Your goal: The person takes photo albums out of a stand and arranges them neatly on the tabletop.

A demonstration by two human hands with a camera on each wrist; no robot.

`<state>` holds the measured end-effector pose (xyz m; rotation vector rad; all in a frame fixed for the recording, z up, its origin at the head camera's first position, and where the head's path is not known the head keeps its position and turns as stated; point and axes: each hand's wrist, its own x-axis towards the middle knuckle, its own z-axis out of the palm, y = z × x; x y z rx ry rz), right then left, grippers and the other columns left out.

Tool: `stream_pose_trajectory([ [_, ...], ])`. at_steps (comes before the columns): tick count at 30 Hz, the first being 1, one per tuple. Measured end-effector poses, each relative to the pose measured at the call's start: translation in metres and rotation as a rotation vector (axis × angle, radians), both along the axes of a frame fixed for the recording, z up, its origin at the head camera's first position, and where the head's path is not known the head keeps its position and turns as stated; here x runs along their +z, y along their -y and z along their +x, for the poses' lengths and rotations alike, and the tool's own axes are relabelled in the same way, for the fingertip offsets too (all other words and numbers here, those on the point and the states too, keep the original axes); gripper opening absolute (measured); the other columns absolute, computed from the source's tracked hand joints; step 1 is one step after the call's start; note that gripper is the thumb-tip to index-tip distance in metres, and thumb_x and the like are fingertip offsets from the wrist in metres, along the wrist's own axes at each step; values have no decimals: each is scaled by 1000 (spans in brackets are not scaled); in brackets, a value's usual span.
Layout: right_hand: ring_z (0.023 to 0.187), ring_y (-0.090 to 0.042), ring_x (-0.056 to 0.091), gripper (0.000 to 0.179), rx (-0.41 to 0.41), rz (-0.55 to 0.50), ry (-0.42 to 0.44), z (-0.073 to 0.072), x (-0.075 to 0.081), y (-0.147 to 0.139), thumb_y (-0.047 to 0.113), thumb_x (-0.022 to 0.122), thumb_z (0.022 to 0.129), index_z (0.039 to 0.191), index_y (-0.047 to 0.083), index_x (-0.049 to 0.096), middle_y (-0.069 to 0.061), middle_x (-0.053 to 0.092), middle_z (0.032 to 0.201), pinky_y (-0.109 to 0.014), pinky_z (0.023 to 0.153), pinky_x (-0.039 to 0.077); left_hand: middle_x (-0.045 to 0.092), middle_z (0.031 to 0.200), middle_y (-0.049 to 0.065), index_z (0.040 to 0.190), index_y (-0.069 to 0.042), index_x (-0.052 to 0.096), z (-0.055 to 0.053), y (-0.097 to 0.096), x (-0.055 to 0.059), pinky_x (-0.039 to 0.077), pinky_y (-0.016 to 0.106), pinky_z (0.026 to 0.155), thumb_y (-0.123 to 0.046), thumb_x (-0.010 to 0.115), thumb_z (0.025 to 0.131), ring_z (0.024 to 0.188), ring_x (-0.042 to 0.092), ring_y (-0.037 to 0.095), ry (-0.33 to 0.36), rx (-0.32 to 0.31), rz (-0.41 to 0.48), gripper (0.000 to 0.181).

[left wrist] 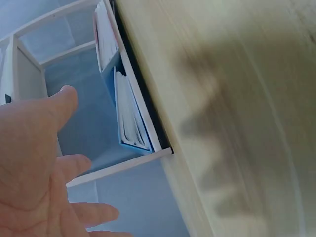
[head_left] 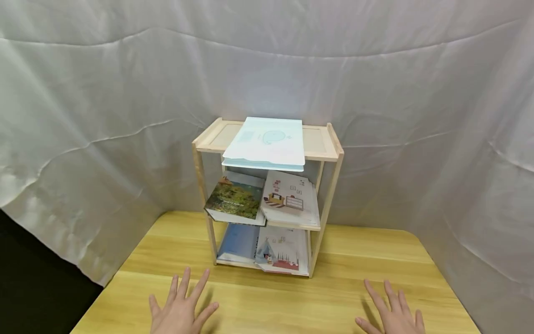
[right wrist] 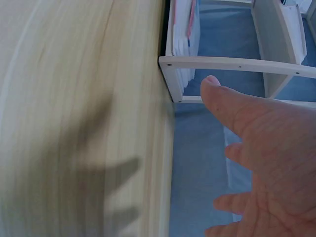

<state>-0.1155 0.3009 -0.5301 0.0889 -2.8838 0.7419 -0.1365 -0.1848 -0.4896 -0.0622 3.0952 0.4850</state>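
My left hand (head_left: 179, 311) hovers over the front left of the table with its fingers spread, touching nothing. On the other side, my right hand (head_left: 394, 311) is held the same way, also with nothing in it. Beyond them stands a small wooden shelf (head_left: 331, 197) with three levels. A pale blue album with a whale drawing (head_left: 267, 140) lies on the top board. The middle level carries a photo album with a tree cover (head_left: 237, 197) and a white illustrated album (head_left: 289, 197). Below lie a blue album (head_left: 238, 242) and a white album with a tent picture (head_left: 278, 253).
The shelf stands near the back of a yellow wood-grain table (head_left: 367, 250). Grey cloth (head_left: 375, 93) hangs behind and at both sides. A dark area (head_left: 37, 278) shows beyond the left table edge. The whale album and tree album overhang their boards at the front.
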Motion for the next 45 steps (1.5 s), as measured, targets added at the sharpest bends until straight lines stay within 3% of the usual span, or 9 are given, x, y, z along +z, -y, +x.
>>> stream_pose_trajectory([
  [3,145,-61,4,93,19,-28,37,-2,8,-1,57,67,89,161,23,20,-36,19,158,-85,102,-16,19,167,17,157,-45,25,-1,0,6,1,90,98,-95,31,77,149,18,52,5,2,-4,94],
  [5,144,-61,11,96,16,47,35,-5,18,-1,66,66,85,161,34,18,-32,22,159,-88,100,-9,21,166,19,157,-44,28,-2,1,10,1,91,99,-94,31,78,148,20,52,17,5,-3,94],
  [10,128,-58,44,91,37,168,23,-14,46,-4,70,62,86,159,29,27,-32,34,153,-81,87,35,34,161,19,157,-39,31,-3,2,26,16,88,102,-93,29,80,144,34,49,9,5,-19,94],
  [13,119,-56,54,86,52,165,17,-20,63,-7,69,58,90,157,22,33,-34,38,150,-73,80,46,41,156,20,158,-36,30,-3,3,37,27,85,100,-91,29,83,138,44,48,-16,-6,-3,93],
  [20,124,-57,48,81,88,133,-77,-27,98,-19,54,67,92,157,20,33,-34,39,148,-71,82,48,58,142,20,158,-30,33,-10,8,61,54,65,84,-75,41,93,116,64,42,-196,-68,36,79],
  [27,121,-46,51,74,112,108,-236,-43,139,-27,41,73,91,152,13,42,-23,46,143,-65,83,47,64,134,17,156,-25,36,-18,14,91,57,59,79,-62,43,101,110,68,37,-282,-113,125,67],
  [33,122,-46,49,72,94,125,-221,-53,173,-36,46,68,94,155,20,38,-22,44,145,-67,79,47,72,117,8,152,-21,43,-25,17,112,58,45,69,-50,55,101,88,72,22,-380,-144,187,60],
  [41,113,-40,55,68,109,146,-253,-71,216,-42,42,67,96,152,14,41,-20,52,134,-53,72,50,73,112,8,154,-21,37,-37,15,139,59,35,66,-50,55,101,83,73,16,-373,-190,290,63],
  [45,111,-45,58,67,130,134,-261,-79,235,-41,39,67,96,152,15,41,-22,51,135,-60,75,54,73,113,8,155,-25,32,-39,13,150,59,34,66,-48,55,101,83,73,16,-345,-200,341,63],
])
